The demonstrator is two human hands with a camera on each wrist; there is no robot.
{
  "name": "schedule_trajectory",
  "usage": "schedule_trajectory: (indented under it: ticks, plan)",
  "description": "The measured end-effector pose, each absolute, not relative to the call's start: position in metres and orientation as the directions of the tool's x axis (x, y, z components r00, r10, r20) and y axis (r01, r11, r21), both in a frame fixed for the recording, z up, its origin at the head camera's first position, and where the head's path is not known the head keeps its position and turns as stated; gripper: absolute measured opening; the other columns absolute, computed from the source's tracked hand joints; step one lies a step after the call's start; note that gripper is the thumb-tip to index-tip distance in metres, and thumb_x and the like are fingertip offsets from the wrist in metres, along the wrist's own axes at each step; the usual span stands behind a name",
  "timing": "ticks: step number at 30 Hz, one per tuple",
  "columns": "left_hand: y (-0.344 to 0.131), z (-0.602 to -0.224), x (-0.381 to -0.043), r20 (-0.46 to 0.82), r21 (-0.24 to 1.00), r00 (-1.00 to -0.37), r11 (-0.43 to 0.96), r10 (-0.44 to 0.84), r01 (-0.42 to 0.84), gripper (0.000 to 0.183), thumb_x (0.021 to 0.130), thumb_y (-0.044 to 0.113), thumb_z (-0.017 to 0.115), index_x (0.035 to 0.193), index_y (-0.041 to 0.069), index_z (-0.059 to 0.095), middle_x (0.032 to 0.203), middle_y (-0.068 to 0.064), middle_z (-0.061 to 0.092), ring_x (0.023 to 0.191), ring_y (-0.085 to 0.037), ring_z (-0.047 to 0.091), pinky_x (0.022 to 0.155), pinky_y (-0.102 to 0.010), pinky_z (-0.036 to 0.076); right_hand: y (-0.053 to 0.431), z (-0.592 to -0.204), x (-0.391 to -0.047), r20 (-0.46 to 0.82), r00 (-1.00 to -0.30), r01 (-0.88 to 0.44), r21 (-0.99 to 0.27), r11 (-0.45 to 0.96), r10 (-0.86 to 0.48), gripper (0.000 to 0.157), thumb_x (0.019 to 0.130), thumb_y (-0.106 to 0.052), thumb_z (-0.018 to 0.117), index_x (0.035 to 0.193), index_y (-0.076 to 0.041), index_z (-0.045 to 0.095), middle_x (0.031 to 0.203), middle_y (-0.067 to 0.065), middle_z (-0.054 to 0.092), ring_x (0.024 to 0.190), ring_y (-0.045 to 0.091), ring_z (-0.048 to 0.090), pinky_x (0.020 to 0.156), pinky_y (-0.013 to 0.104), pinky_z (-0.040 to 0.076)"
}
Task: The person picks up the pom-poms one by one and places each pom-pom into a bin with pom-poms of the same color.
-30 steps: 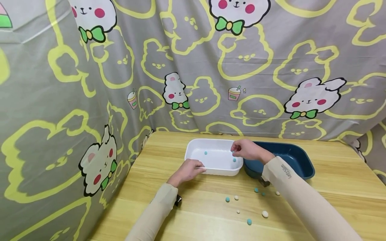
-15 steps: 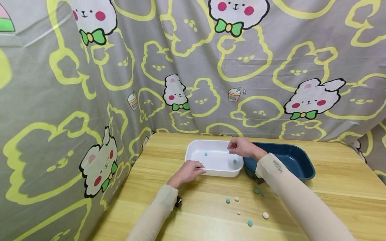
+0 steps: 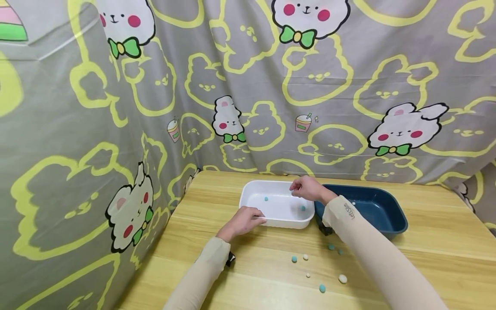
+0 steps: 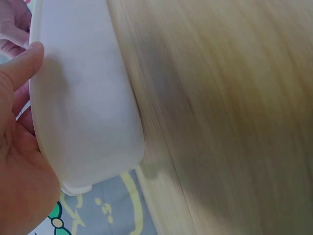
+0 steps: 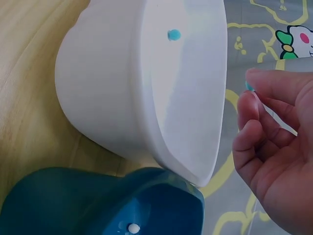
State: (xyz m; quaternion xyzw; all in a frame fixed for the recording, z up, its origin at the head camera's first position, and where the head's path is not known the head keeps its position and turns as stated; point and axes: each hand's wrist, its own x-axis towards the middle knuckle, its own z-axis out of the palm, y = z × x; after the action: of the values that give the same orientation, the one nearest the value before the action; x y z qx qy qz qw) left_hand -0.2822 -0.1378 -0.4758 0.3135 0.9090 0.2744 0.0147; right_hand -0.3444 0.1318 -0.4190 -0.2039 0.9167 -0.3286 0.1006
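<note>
My left hand (image 3: 242, 221) grips the near rim of a white plastic basin (image 3: 279, 223), its thumb (image 4: 30, 61) on the outer wall and the other fingers over the rim. Above the basin's right part, my right hand (image 3: 308, 188) pinches a small turquoise ball (image 5: 249, 85) between thumb and forefinger. Two more turquoise balls lie inside the basin, one toward the left (image 3: 266, 199) and one near the right end (image 5: 174, 35).
A dark blue basin (image 3: 403, 217) stands against the white one's right side, with a white ball (image 5: 133, 228) inside. Several turquoise balls (image 3: 322, 288) and white balls (image 3: 342, 279) are scattered on the wooden table (image 3: 255, 275) in front. A patterned grey curtain (image 3: 329, 116) hangs behind.
My right hand has shifted a little left over the white basin, still pinching the ball. Its sleeve moved too, uncovering the white ball in the blue basin. My left hand keeps its place.
</note>
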Motion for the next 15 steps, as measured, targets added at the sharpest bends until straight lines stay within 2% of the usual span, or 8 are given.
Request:
schedule_trajectory:
  ticks: [15]
  plan:
    - [-0.1363,-0.4765,-0.282,0.137,0.499,-0.809,0.666,0.571,0.555,0.014,0.091,0.025,0.064,0.084,0.018,0.074,0.08,0.012,0.065,0.072,-0.002,0.054,0.07,-0.02,0.044,0.1314,-0.4236,-0.3497,-0.047,-0.907,-0.284,-0.664,0.691,-0.418,0.014,0.087,-0.009,0.066,0.099,-0.003,0.068,0.084,0.004,0.064,0.075,0.018,0.058,0.069,0.032,0.049]
